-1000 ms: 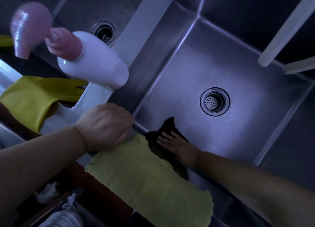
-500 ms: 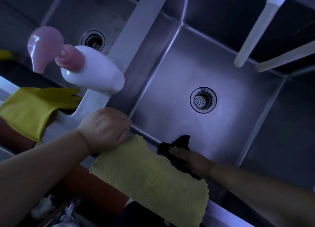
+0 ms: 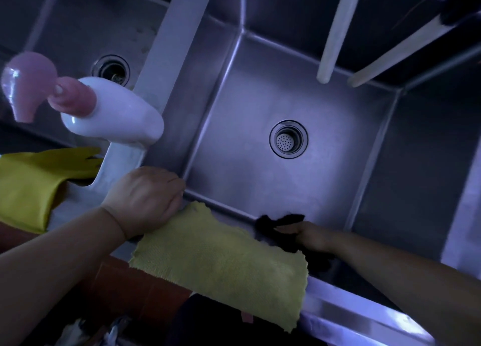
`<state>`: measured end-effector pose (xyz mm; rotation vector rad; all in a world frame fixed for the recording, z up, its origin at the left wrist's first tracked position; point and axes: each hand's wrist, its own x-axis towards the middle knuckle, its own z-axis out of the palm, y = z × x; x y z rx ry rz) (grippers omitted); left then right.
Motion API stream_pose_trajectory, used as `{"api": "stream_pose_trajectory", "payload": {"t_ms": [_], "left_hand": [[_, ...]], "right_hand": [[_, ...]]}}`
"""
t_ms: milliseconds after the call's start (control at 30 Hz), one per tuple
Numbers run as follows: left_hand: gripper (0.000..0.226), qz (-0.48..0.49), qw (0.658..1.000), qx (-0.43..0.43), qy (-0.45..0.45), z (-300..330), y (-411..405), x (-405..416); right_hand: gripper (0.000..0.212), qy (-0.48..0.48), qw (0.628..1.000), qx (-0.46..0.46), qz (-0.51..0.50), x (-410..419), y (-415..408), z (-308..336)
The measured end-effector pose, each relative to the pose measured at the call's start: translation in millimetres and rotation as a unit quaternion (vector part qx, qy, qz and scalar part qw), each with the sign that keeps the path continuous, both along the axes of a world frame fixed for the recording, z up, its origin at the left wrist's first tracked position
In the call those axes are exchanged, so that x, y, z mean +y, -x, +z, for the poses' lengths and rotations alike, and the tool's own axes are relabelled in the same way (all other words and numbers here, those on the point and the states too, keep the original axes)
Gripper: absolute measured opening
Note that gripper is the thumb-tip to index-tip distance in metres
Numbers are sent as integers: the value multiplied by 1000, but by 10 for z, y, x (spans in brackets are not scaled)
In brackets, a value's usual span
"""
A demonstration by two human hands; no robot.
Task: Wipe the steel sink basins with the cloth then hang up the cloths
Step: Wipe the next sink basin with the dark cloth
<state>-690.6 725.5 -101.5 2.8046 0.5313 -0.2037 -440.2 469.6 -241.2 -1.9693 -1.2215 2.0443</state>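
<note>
Right hand (image 3: 309,237) is down inside the right basin (image 3: 260,179), fingers curled round a bunched dark cloth (image 3: 276,228), pressing it where the floor meets the front wall, near the front right corner. Left hand (image 3: 145,200) sits on the front rim at the divider's (image 3: 177,41) near end, fingers curled under w/ the knuckles up; can't tell if it grips the yellow cloth (image 3: 221,265) or only rests on its corner. That cloth is draped over the front edge of the sink, between the 2 arms, its lower end hanging down the outside. Drain (image 3: 288,139) w/ a perforated strainer sits mid-floor of the right basin, well apart from the dark cloth. Left basin (image 3: 78,41) has its own drain (image 3: 110,68). A white pump bottle (image 3: 114,114) w/ a pink pump head (image 3: 28,83) stands on the rim by the divider, just beyond the left hand. A yellow rubber glove (image 3: 31,184) lies over the front edge at far left. Two pale pipes (image 3: 335,33) reach over the back of the right basin.
</note>
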Motion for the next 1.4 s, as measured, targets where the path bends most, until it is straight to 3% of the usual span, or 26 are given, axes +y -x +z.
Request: {"api": "stream_pose_trajectory", "payload": {"t_ms": [133,267,367,433,500,600,767,933,1067,1167,1233,1367,1400], "left_hand": [[35,-5,1000,-11,-8,-3,5,-9],[37,-1,1000,-9,4,-12,-12,-14],[37,-6,1000,-7,5,-5,-22,-13],[36,-11,1000,0,3,7,-18,-7],[36,-14,1000,8,1,-1,-11,5],[37,-11,1000,18,3,-19,-5,15],[37,-18,999,28,6,-44,8,19],[36,-23,1000,16,4,-65,22,12],[37,-36,999,15,-1,-21,-19,-7],[38,-47,998,29,-3,37,-48,-45],[37,-42,997,71,-12,56,-77,-53],[24,-31,958,286,5,-22,-329,4],[21,-20,959,282,16,-36,-435,-9]], "right_hand": [[19,47,997,-57,-28,-209,-251,171],[57,-118,981,-137,-64,-235,-316,238],[58,-133,978,-113,112,-115,-206,47],[56,-136,943,-137,270,5,-81,-176],[56,-191,899,-198,342,165,21,-356],[59,-293,873,-245,304,460,95,-509],[54,-334,854,-314,248,804,29,-654],[66,-186,906,-365,104,501,-87,-698],[71,-76,938,-297,159,299,-158,-471],[61,-27,959,-218,178,323,-330,-35],[52,-68,958,-240,140,355,-535,324],[44,-160,911,-372,77,329,-1159,1016],[43,-160,898,-403,72,310,-1333,1155]]}}
